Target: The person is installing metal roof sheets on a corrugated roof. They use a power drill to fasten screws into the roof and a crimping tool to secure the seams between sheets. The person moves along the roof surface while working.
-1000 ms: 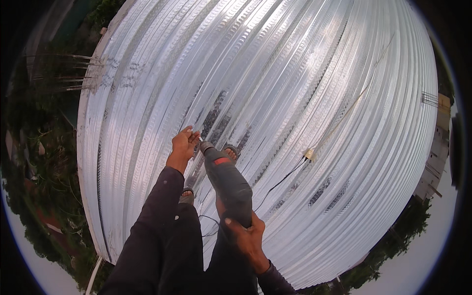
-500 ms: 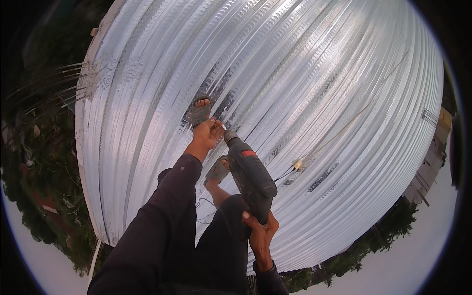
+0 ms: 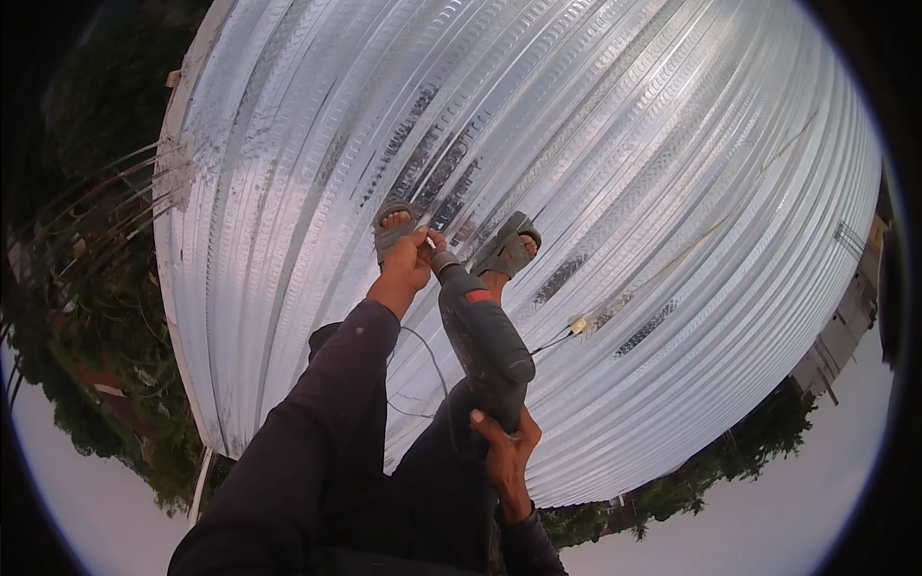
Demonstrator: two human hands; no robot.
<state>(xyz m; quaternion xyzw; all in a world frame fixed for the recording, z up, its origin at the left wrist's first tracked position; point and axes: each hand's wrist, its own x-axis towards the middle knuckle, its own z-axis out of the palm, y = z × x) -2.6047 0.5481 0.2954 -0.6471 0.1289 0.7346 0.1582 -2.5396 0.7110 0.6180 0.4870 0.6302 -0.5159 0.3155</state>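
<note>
My right hand (image 3: 509, 459) is wrapped round the handle of a dark power drill (image 3: 485, 331) with a small red patch on its side. The drill points up and slightly left, away from me. At its front end a short, pale, shiny tip (image 3: 431, 243) sticks out. My left hand (image 3: 405, 267) is closed at that tip, fingers pinched together; whatever small thing they may hold is too small to make out. Just beyond and beside the hands, my sandalled feet (image 3: 395, 220) stand on the ribbed silver metal sheeting (image 3: 288, 278).
A cable runs across the sheeting to a pale plug connector (image 3: 577, 326) right of the drill. A thin dark wire (image 3: 437, 355) loops near my legs. The roof's left edge (image 3: 173, 288) has metal rods (image 3: 115, 187) jutting out, with trees beyond.
My right foot has stepped forward, now beside the drill's front end. My left fingers have closed in on the drill tip. The drill has shifted slightly left and up.
</note>
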